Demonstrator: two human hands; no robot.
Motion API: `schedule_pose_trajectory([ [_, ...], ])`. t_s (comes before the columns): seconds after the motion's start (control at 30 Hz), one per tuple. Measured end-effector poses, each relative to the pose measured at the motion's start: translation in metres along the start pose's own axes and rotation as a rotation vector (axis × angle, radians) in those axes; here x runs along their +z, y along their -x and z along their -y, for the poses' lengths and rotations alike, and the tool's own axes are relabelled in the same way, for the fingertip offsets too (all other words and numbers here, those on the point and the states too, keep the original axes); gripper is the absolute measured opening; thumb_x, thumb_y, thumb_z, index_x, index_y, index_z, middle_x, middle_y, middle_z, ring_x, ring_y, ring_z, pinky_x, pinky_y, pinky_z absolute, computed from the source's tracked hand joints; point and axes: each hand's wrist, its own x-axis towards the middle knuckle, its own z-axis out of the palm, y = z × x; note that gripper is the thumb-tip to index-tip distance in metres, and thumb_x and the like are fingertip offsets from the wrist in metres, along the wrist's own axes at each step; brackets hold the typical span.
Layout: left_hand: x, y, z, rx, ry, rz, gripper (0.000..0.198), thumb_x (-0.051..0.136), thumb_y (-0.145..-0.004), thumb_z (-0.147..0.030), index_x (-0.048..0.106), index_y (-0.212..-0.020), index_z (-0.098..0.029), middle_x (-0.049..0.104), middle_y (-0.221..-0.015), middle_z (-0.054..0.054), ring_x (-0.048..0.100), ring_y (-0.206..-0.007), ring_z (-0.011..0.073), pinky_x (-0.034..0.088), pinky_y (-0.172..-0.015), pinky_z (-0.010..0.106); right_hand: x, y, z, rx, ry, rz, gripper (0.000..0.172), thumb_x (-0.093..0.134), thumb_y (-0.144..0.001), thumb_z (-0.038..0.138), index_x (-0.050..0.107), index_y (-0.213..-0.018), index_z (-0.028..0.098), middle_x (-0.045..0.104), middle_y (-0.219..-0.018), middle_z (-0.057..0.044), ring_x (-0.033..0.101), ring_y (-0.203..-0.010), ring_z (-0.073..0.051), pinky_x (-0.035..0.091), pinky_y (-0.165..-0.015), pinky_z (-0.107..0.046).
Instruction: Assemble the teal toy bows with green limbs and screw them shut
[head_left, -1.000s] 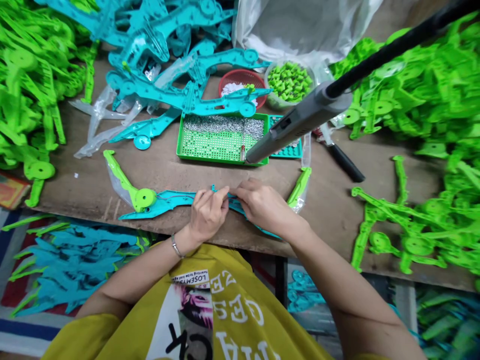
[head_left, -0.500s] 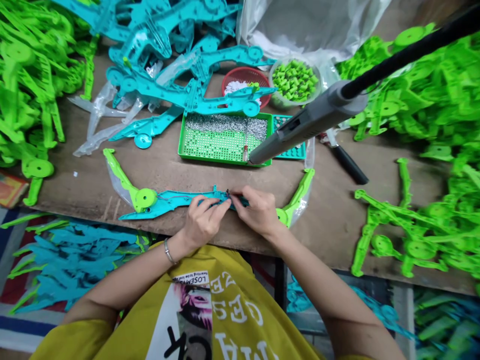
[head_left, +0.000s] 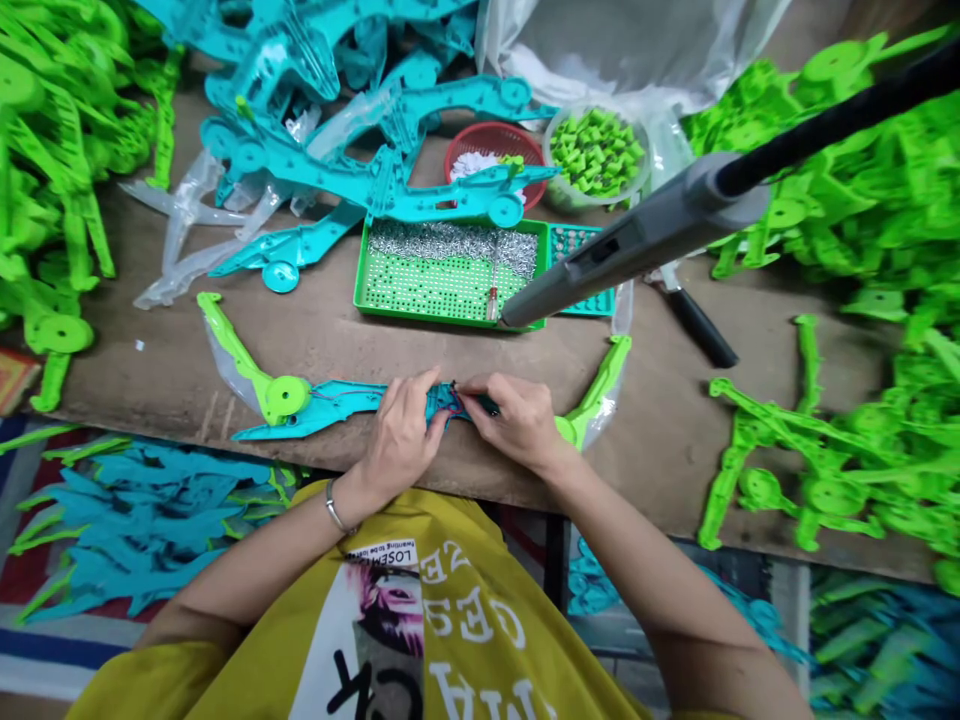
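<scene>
Both grips (head_left: 401,440) (head_left: 517,425) on turquoise plastic piece (head_left: 337,403)

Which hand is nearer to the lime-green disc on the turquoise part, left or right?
Left. The left hand lies to the right of the lime-green disc; the right hand lies farther right still.

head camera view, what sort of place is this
Probably a small workshop assembling plastic toys or kits: a wooden bench heaped with moulded green parts and turquoise parts, a green tray of small screws, and a hanging grey power screwdriver.
</scene>
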Motion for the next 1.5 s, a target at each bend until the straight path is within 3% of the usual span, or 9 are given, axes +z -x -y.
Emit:
schedule_pose_trajectory([
  [0.37,-0.001,-0.002,-0.002,0.003,0.006,-0.008,0.055,0.062,-0.09,-0.019,0.037,-0.139,-0.014,0.066,-0.113,0.013,0.062,-0.102,0.0252,0.051,-0.092,0.041,0.002,0.001,0.0,0.043,-0.098,-0.067,0.006,0.063,-0.088,0.017,0.063,-0.084,0.021,0.076,-0.076,-0.002,0.072,-0.065,-0.014,0.055,-0.059,-0.024],
  [0.53,-0.001,-0.003,-0.003,0.012,0.001,-0.028,0.053,0.061,-0.091,-0.019,0.038,-0.138,-0.014,0.067,-0.111,0.013,0.064,-0.101,0.0249,0.052,-0.091,0.041,-0.001,-0.002,0.001,0.145,-0.139,0.005,0.005,0.061,-0.088,0.02,0.063,-0.083,0.022,0.076,-0.078,-0.003,0.072,-0.069,-0.015,0.056,-0.063,-0.025],
  [0.8,0.0,-0.001,-0.002,0.002,-0.008,-0.017,0.054,0.06,-0.092,-0.019,0.036,-0.14,-0.015,0.067,-0.113,0.013,0.064,-0.103,0.0252,0.052,-0.091,0.041,-0.001,-0.001,0.003,0.121,-0.098,0.04,0.009,0.057,-0.09,0.02,0.061,-0.083,0.022,0.074,-0.077,-0.003,0.071,-0.069,-0.015,0.053,-0.064,-0.025],
  [0.97,-0.003,-0.004,-0.004,0.009,-0.016,-0.026,0.052,0.06,-0.091,-0.017,0.038,-0.137,-0.014,0.068,-0.11,0.012,0.064,-0.101,0.0251,0.052,-0.09,0.04,-0.008,-0.015,0.007,0.158,0.004,0.233,0.003,0.059,-0.085,0.017,0.059,-0.087,0.02,0.072,-0.077,-0.003,0.069,-0.067,-0.017,0.047,-0.06,-0.026],
  [1.07,-0.003,-0.005,-0.004,0.004,-0.002,-0.013,0.053,0.06,-0.09,-0.016,0.038,-0.139,-0.015,0.07,-0.107,0.011,0.063,-0.1,0.0245,0.051,-0.091,0.04,-0.014,-0.024,0.005,0.176,-0.003,0.369,0.011,0.058,-0.083,0.015,0.059,-0.092,0.02,0.074,-0.08,-0.003,0.07,-0.068,-0.019,0.046,-0.059,-0.027],
  [1.2,-0.001,-0.004,-0.002,0.005,0.004,0.028,0.055,0.061,-0.089,-0.015,0.04,-0.14,-0.015,0.07,-0.115,0.011,0.06,-0.101,0.0251,0.05,-0.09,0.04,-0.024,-0.028,-0.006,0.227,-0.273,0.423,0.033,0.055,-0.08,0.007,0.058,-0.11,0.02,0.078,-0.094,-0.002,0.074,-0.088,-0.019,0.054,-0.08,-0.031],
  [1.27,0.0,-0.004,-0.001,0.008,0.011,0.044,0.054,0.062,-0.089,-0.015,0.041,-0.139,-0.016,0.07,-0.117,0.011,0.059,-0.101,0.0253,0.05,-0.091,0.04,-0.031,-0.025,-0.014,0.316,-0.398,0.371,0.034,0.055,-0.082,0.009,0.059,-0.114,0.019,0.078,-0.095,-0.003,0.074,-0.092,-0.019,0.056,-0.086,-0.033],
  [1.4,-0.002,-0.005,-0.001,0.024,0.02,0.063,0.05,0.061,-0.09,-0.014,0.043,-0.137,-0.015,0.07,-0.115,0.012,0.058,-0.101,0.0258,0.049,-0.091,0.042,-0.048,-0.011,-0.019,0.526,-0.331,0.08,0.015,0.058,-0.085,0.021,0.067,-0.097,0.018,0.076,-0.088,-0.006,0.073,-0.08,-0.02,0.058,-0.071,-0.031],
  [1.5,-0.005,-0.007,-0.002,0.022,0.015,0.081,0.05,0.06,-0.089,-0.013,0.045,-0.136,-0.014,0.069,-0.115,0.012,0.058,-0.102,0.026,0.049,-0.091,0.042,-0.056,0.001,-0.01,0.497,-0.193,0.087,0.01,0.061,-0.085,0.022,0.071,-0.086,0.019,0.075,-0.079,-0.003,0.071,-0.071,-0.019,0.055,-0.068,-0.031],
])
